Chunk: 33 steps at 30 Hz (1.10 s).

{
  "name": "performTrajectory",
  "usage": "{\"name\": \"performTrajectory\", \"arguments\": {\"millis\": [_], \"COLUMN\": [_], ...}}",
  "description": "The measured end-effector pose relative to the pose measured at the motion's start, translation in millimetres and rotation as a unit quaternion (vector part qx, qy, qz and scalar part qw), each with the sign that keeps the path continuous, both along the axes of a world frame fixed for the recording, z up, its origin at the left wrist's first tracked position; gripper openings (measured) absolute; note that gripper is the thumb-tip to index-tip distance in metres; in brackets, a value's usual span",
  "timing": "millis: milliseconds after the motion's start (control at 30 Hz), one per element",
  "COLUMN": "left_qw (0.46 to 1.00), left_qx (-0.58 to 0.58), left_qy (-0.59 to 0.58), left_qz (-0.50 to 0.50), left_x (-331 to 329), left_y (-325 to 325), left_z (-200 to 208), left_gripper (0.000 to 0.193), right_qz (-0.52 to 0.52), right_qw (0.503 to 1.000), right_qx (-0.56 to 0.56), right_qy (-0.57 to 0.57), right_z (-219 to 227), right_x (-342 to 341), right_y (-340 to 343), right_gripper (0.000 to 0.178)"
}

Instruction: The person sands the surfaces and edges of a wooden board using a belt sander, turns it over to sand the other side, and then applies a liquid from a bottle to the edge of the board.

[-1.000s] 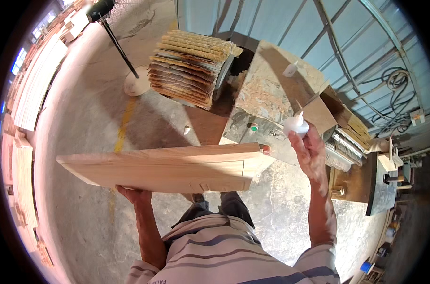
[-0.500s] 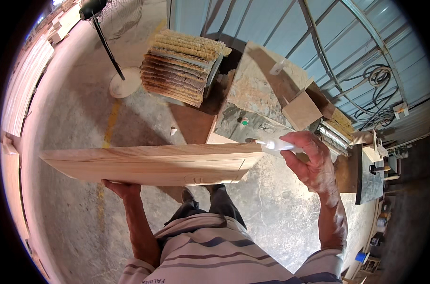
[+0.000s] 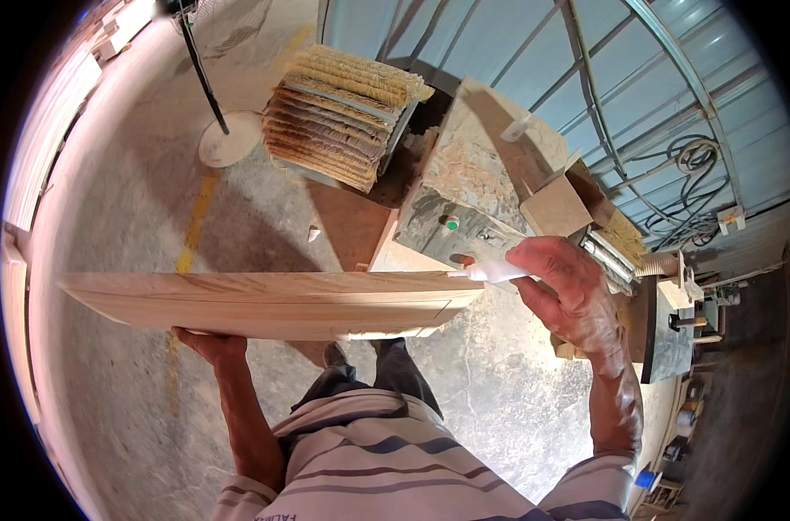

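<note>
A pale wooden panel [image 3: 264, 304] with carved grooves on its face is held up across the front of me, its long edge uppermost. My left hand [image 3: 211, 344] grips its lower edge left of the middle, the fingers partly hidden behind the wood. In my right hand [image 3: 561, 282] is a white squeeze bottle [image 3: 496, 271] with a narrow nozzle, pinched between thumb and fingers. The nozzle tip lies at the right end of the panel's top edge; whether it touches the wood I cannot tell.
Beyond the panel stands a sanding machine with a bristly brush roller [image 3: 347, 117] and a dusty worktop [image 3: 473, 148] bearing a green button [image 3: 451, 223]. A fan base [image 3: 230, 139] is on the floor at far left. Coiled cables [image 3: 699, 165] hang on the metal wall.
My right hand has brought the bottle slightly left, its nozzle now over the panel's end. The panel has tilted, showing more of its top edge and less of its face.
</note>
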<state>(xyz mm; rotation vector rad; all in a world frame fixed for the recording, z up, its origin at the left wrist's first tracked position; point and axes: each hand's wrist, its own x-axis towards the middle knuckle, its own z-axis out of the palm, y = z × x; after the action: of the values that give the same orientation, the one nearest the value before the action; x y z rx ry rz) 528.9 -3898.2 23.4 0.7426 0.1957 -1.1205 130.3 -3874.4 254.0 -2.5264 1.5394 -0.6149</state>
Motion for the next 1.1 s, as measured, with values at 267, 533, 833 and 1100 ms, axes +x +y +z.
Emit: {"name": "performTrajectory", "arguments": {"millis": [267, 533, 833, 1100], "left_qw": [1.0, 0.999, 0.999, 0.999], "left_qx": [-0.023, -0.017, -0.016, -0.012], "left_qy": [0.02, 0.032, 0.032, 0.031], "left_qz": [0.001, 0.008, 0.001, 0.008], "left_x": [10, 13, 6, 8], "left_y": [3, 3, 3, 3], "left_z": [-14, -19, -10, -16], "left_gripper": [0.069, 0.068, 0.066, 0.069], "right_qz": [0.02, 0.026, 0.043, 0.05], "right_qw": [0.999, 0.998, 0.996, 0.994], "right_qx": [-0.011, -0.014, -0.02, -0.036], "right_qy": [0.033, 0.048, 0.075, 0.093], "right_z": [2, 5, 9, 10], "right_x": [2, 2, 2, 1], "right_y": [-2, -2, 0, 1], "right_gripper": [0.037, 0.039, 0.042, 0.045]}}
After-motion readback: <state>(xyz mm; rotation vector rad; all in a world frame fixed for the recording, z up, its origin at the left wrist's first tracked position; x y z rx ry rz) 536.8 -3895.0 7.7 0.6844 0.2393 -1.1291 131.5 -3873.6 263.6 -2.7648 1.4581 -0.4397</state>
